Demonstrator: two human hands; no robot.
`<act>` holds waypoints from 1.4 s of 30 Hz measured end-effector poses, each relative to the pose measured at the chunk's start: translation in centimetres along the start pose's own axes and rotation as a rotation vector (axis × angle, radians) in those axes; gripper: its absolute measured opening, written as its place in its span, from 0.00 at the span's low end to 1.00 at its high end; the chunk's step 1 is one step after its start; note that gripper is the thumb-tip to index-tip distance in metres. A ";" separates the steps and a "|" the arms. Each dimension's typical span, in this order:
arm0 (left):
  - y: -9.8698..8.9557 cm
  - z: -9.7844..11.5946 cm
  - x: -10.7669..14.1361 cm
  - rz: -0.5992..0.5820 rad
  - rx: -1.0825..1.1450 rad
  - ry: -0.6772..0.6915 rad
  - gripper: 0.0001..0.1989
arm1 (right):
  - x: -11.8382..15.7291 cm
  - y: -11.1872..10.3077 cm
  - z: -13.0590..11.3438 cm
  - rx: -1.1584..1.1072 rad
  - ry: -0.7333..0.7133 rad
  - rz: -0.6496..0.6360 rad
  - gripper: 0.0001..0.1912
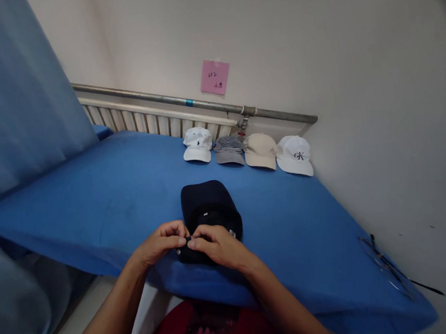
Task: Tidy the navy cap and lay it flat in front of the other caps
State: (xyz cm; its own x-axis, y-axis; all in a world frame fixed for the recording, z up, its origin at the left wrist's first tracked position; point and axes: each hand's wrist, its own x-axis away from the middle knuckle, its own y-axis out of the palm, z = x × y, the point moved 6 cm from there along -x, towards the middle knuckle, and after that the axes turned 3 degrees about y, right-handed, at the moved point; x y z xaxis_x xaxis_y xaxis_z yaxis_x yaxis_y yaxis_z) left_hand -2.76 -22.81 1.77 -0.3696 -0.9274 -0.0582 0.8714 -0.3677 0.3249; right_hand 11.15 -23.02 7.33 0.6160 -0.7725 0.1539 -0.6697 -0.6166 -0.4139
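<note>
A black baseball cap (206, 199) lies upside down near the front edge of the blue-covered bed (124, 185), its brim pointing away from me and its inside showing. My left hand (167, 239) pinches the cap's back edge at the strap, thumb against fingers. Just beside it, my right hand (218, 244) pinches the same strap area, with the thumb tips almost meeting. A small round metal piece shows on the cap below my left thumb. The fingers cover most of the strap, so its fastening is hidden.
Along the wall stand a white cap (197, 144), a grey cap (228, 150), a beige cap (260, 151) and a white CK cap (294, 155). Behind them run a radiator (150, 122) and a pipe (156, 98). Eyeglasses (389, 264) lie at the right edge; a curtain (20, 95) hangs left.
</note>
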 end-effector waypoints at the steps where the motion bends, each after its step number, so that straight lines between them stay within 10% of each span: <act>1: 0.1 0.0 0.0 -0.005 -0.003 -0.002 0.12 | -0.1 0.1 0.1 -0.005 -0.008 0.004 0.11; 30: 0.8 -0.1 0.2 -0.078 -0.023 -0.070 0.17 | 2.7 -2.1 -1.4 0.208 -0.071 0.122 0.09; 42: 0.9 0.3 0.4 -0.051 -0.118 -0.081 0.08 | 3.9 -3.7 -0.7 -0.056 -0.021 0.103 0.05</act>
State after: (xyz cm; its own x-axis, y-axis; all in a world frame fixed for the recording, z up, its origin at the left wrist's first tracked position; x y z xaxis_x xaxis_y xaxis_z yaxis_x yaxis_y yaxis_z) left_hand -2.20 -23.48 2.31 -0.4349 -0.9005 0.0060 0.8810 -0.4240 0.2099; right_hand 15.76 -23.83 10.07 0.5512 -0.8291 0.0939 -0.7514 -0.5422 -0.3761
